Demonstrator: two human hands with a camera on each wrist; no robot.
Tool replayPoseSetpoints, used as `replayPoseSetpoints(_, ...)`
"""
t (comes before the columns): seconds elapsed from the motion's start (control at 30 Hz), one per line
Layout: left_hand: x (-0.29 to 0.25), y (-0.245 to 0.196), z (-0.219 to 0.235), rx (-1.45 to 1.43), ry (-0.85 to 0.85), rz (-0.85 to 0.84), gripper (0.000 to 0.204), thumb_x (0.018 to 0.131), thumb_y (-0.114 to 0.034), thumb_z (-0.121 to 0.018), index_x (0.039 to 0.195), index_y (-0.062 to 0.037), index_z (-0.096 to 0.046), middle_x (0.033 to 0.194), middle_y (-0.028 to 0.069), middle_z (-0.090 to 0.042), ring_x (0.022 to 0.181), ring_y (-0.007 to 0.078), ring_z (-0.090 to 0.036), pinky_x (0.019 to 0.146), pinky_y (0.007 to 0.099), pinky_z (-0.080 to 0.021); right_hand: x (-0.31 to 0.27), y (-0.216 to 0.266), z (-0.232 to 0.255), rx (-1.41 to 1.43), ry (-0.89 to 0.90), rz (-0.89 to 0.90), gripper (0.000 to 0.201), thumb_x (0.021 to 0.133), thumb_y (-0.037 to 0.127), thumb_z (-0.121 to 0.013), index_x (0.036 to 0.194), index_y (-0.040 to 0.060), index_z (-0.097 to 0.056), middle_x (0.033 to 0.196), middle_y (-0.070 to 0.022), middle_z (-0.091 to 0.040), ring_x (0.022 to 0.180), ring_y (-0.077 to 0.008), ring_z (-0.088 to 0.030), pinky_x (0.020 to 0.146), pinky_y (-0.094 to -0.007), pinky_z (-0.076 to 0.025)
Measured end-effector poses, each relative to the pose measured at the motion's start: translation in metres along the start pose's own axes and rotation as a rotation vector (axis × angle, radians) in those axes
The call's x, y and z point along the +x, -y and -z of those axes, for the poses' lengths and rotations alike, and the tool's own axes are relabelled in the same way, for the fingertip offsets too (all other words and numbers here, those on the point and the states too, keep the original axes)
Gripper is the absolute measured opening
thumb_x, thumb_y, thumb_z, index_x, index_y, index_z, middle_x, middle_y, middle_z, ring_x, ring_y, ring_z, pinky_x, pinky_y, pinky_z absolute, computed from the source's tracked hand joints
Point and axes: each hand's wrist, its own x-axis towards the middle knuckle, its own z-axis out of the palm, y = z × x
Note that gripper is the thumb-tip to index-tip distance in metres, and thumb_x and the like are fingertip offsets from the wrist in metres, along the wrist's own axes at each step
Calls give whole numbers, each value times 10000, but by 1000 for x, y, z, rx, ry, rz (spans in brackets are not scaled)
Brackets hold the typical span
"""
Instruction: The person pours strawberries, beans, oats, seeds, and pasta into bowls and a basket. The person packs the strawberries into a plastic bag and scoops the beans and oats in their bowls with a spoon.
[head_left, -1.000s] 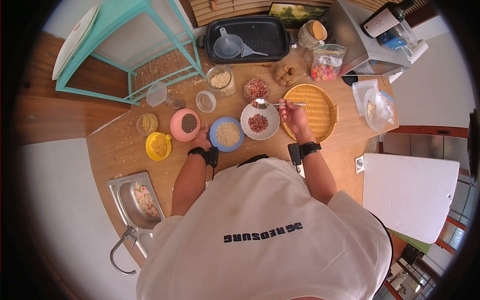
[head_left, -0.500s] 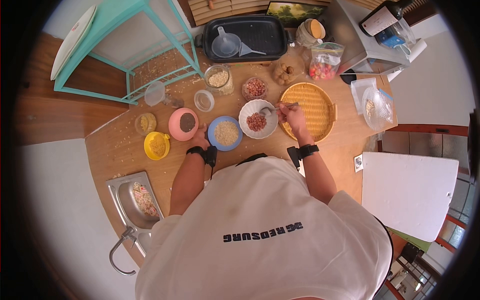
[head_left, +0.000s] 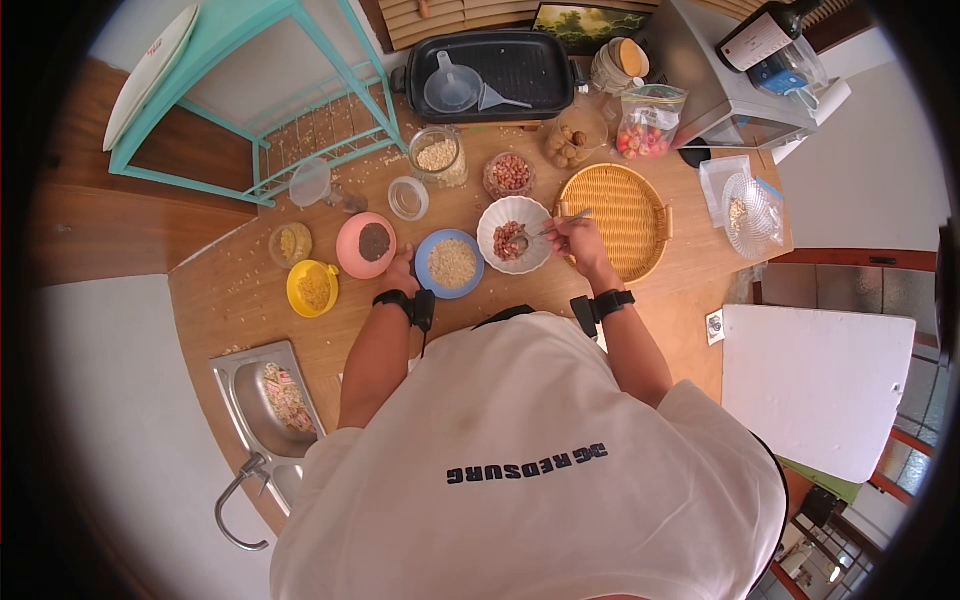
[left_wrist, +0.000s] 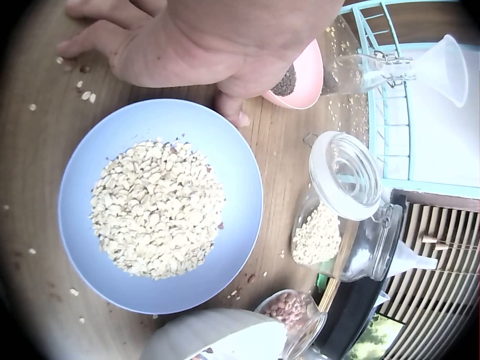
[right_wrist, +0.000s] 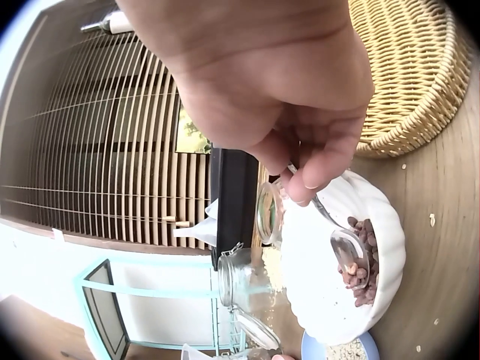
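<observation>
My right hand (head_left: 580,240) pinches the handle of a metal spoon (right_wrist: 350,255) between thumb and fingers. The spoon's bowl lies among reddish peanuts (right_wrist: 365,295) in a white fluted bowl (right_wrist: 315,277). A few peanuts show in the spoon. My left hand (head_left: 400,272) rests on the wooden table, fingers spread and holding nothing. It lies between a blue bowl (left_wrist: 79,217) of rolled oats (left_wrist: 157,210) and a pink bowl (head_left: 350,245) of small dark seeds (head_left: 375,241). Behind the white bowl stands a glass jar of peanuts (head_left: 511,176).
A round wicker tray (head_left: 625,220) lies right of the white bowl. To the left stand a yellow bowl (head_left: 313,290) and a small jar (head_left: 291,245). An oat jar (head_left: 438,160), its lid (head_left: 408,199) and a black grill pan (head_left: 530,75) are behind. Loose flakes dot the table.
The spoon came down from above the peanut jar's near edge into the white bowl, and its tip now sits in the peanuts. My left hand has stayed in place.
</observation>
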Motion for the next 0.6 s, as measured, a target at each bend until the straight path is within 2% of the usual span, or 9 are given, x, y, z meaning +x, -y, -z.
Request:
replayPoseSetpoints(0.07,25,6,8,-9,30,6,429,951,-395,-539,1149,-14,-557,1028,135,-663,910,290,-631,784,462,-520,-1,1,3,25,2,-11,249,942,179,-514,971,-14,-668,734,-54,-629,559,-111,-544,508,-235,-447)
replayPoseSetpoints(0.13,51,14,17,-92,253,-16,425,971,-374,-507,1158,5,-547,1036,147,-659,926,287,-630,789,430,-529,-1,2,6,51,5,-22,249,943,179,-508,962,-9,-669,734,-52,-627,563,-108,-538,512,-227,-442)
replayPoseSetpoints(0.23,36,12,12,-219,256,18,405,983,-354,-487,1156,8,-546,1061,153,-652,945,292,-630,810,428,-535,3,6,9,107,45,-26,255,953,190,-493,955,-5,-658,736,-42,-619,585,-99,-535,524,-211,-431)
replayPoseSetpoints(0.4,-8,1,-1,-169,132,-17,387,979,-347,-494,1155,-8,-552,1096,152,-640,978,300,-628,853,458,-531,14,23,5,553,81,4,253,974,189,-473,975,-10,-630,742,-30,-611,616,-97,-545,543,-228,-454)
replayPoseSetpoints(0.47,-6,2,0,-158,103,-17,383,977,-344,-497,1159,-11,-550,1104,151,-636,988,302,-626,863,471,-528,15,29,4,506,72,14,250,975,185,-471,975,-10,-628,743,-33,-612,617,-99,-548,546,-228,-459)
replayPoseSetpoints(0.53,20,9,5,-159,172,-29,395,984,-354,-480,1169,-13,-552,1114,148,-636,980,293,-631,851,443,-531,14,31,3,455,70,24,247,977,181,-468,974,-9,-627,744,-35,-613,618,-100,-551,549,-228,-464)
replayPoseSetpoints(0.6,42,15,13,-161,226,-38,414,988,-365,-466,1189,-12,-548,1129,139,-636,1001,281,-624,868,416,-521,9,31,3,253,36,31,261,985,185,-451,1018,-12,-619,776,-29,-626,630,-102,-558,568,-209,-463)
